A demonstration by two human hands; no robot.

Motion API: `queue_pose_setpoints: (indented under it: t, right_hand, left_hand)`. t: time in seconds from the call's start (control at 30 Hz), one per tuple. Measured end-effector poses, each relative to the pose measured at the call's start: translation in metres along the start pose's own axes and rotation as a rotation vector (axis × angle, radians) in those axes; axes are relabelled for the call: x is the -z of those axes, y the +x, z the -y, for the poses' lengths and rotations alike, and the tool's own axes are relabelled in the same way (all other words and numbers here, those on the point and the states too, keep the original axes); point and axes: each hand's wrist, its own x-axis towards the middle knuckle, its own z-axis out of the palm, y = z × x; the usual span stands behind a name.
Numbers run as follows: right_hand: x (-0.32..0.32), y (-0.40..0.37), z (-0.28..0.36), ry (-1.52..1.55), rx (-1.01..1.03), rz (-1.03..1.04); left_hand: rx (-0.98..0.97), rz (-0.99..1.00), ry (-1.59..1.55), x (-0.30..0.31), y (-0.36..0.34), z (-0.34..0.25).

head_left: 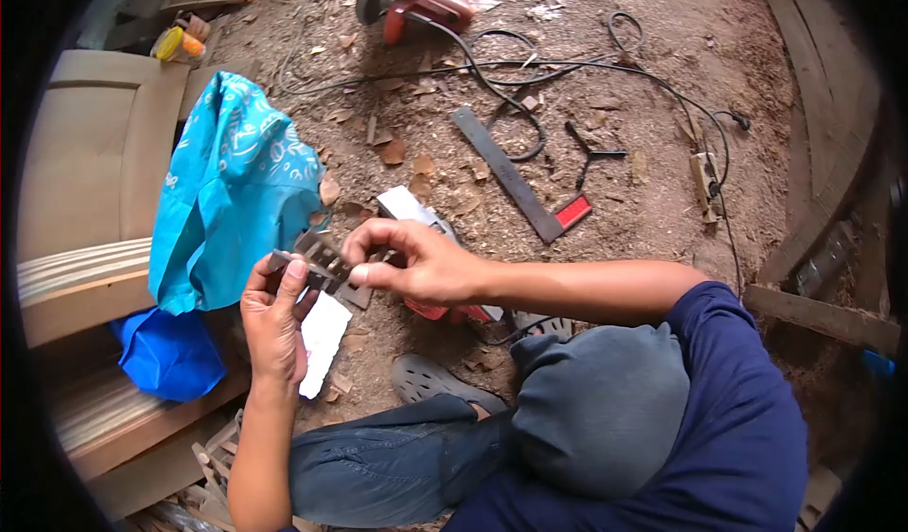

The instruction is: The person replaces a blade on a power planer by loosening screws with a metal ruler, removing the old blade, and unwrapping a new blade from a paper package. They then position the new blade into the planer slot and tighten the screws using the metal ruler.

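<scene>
My left hand (276, 316) grips a small dark metal part (323, 261) with slots in it, the thumb lying on its near edge. On the part's right side, the thumb and fingers of my right hand (397, 260) are pinched together on it; what exactly lies between the fingertips is too small to tell. Below the hands is a white sheet with a ragged edge (323, 343). A red and grey tool (426, 309) lies on the ground behind my right hand and forearm, mostly hidden by them.
A turquoise bag (236, 201) and a blue bag (172, 354) lie at the left by wooden panels (95, 154). Ahead are a metal square (506, 173), a Y-shaped wrench (588, 154), a red power tool (427, 10), cables and a power strip (705, 177). Timber (823, 319) stands right.
</scene>
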Motion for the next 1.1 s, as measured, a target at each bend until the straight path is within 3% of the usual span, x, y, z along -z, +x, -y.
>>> queue_pose_setpoints:
  t: [0.03, 0.07, 0.2, 0.3, 0.37, 0.4, 0.5, 0.57, 0.63, 0.73, 0.93, 1.0, 1.03, 1.1]
  right_hand:
    - [-0.003, -0.003, 0.007, -0.053, -0.02, 0.013]
    - [-0.002, -0.002, -0.004, -0.241, 0.09, 0.01]
    - [-0.01, -0.007, 0.007, -0.33, -0.098, -0.003]
    - [-0.004, -0.013, -0.002, 0.017, -0.115, -0.043]
    - [0.013, -0.017, -0.014, 0.007, 0.002, -0.123]
    - [0.025, -0.024, 0.0, 0.013, -0.09, -0.17]
    - [0.099, -0.036, -0.017, -0.446, -0.033, -0.413]
    - [0.136, -0.054, -0.007, -0.628, -0.213, -0.657]
    - [0.191, -0.07, -0.024, -0.876, -0.298, -0.753]
    - [0.237, -0.088, -0.04, -0.981, -0.387, -0.882]
    - [0.227, -0.092, -0.035, -1.051, -0.496, -0.947]
    - [0.204, -0.087, -0.028, -1.322, -0.293, -0.979]
    - [0.19, -0.08, -0.02, -1.313, -0.282, -0.964]
    - [0.136, -0.055, 0.012, -0.665, -0.268, -0.629]
  left_hand:
    - [0.004, 0.016, -0.012, -0.001, 0.002, 0.004]
    - [-0.033, 0.066, -0.037, -0.001, 0.003, 0.01]
    - [-0.039, 0.152, -0.075, -0.005, 0.006, 0.022]
    - [-0.007, 0.196, -0.136, -0.005, 0.007, 0.026]
    - [0.117, 0.308, -0.303, -0.02, 0.002, 0.009]
    - [0.14, 0.352, -0.303, -0.016, 0.004, 0.012]
    - [0.098, 0.356, -0.051, -0.012, 0.002, 0.011]
    - [0.099, 0.381, -0.057, -0.007, 0.003, 0.01]
    - [0.096, 0.426, 0.01, -0.003, 0.003, 0.012]
    - [0.098, 0.438, 0.045, 0.001, 0.003, 0.014]
    - [0.086, 0.462, 0.153, 0.0, 0.003, 0.015]
    - [0.066, 0.492, 0.188, 0.0, 0.005, 0.017]
    - [0.046, 0.52, 0.219, 0.001, 0.006, 0.018]
    - [0.007, 0.547, 0.213, 0.001, 0.008, 0.024]
